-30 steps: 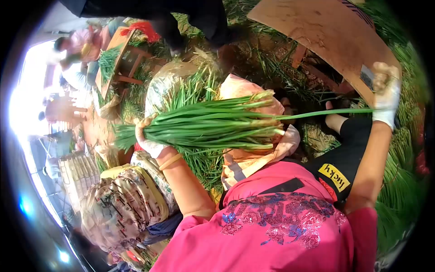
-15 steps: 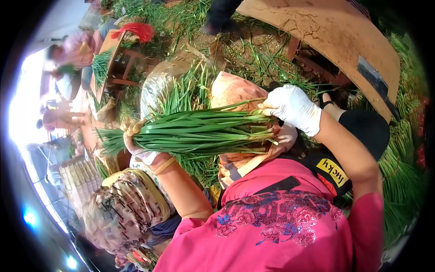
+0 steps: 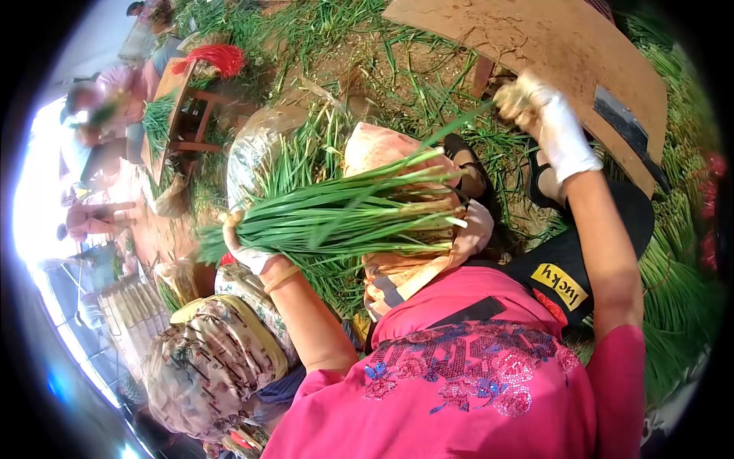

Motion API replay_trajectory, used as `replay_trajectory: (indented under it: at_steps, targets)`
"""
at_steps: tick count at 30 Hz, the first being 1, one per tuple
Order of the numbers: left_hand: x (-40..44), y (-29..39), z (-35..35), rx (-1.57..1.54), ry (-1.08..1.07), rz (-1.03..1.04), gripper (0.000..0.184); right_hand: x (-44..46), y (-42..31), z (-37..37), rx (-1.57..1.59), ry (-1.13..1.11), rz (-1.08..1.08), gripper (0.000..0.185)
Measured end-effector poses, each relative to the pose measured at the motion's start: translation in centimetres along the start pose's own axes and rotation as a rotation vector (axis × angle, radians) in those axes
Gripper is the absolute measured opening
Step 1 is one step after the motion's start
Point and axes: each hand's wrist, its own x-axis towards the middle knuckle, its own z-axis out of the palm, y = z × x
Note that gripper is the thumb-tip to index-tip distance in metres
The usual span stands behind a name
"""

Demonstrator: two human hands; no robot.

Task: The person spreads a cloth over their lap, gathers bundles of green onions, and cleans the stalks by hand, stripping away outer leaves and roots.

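A thick bunch of garlic chives (image 3: pixel 344 222) lies across the front of my body, pale stem ends to the right. My gloved left hand (image 3: pixel 248 249) is closed around its leafy end at the left. Up and to the right of the stem ends is my gloved right hand (image 3: pixel 554 126), blurred, with its fingers closed on a single chive leaf (image 3: pixel 462 124) that trails back toward the bunch. Behind the bunch, an orange-pink cloth (image 3: pixel 382 149) covers part of my lap.
A curved wooden tabletop (image 3: pixel 535 38) with a dark flat blade (image 3: pixel 621 118) stands at upper right. A clear plastic bag (image 3: pixel 260 141) and loose greens lie beyond the bunch. Close on my left sits a person in a patterned head covering (image 3: pixel 202 359). Red ties (image 3: pixel 222 57) rest on a farther bench.
My right hand has moved from the stem ends up and to the right, drawing one chive leaf out. My left hand keeps hold of the bunch, whose stem ends have fanned out slightly.
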Motion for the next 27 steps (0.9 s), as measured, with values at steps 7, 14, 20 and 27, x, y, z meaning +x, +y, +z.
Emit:
replay_trajectory:
  at_steps: [7, 14, 20, 27]
  targets:
    - [-3.1, -2.8, 1.6, 0.132, 0.098, 0.044, 0.017, -4.5, 9.8, 5.0, -0.236, -0.434, 0.321, 0.027]
    - [0.7, -4.8, -9.1, -0.106, 0.244, -0.027, 0.014, -2.7, 3.8, 1.5, 0.405, -0.045, 0.214, 0.028]
    - [-2.2, -5.2, -5.9, 0.062, 0.341, -0.035, 0.021, -2.0, 1.5, -9.7, 0.938, -0.086, -0.178, 0.032]
    - [-1.2, -4.6, -5.9, 0.099, 0.205, -0.069, 0.024, -3.7, 3.0, 1.3, 0.03, -0.253, 0.13, 0.047]
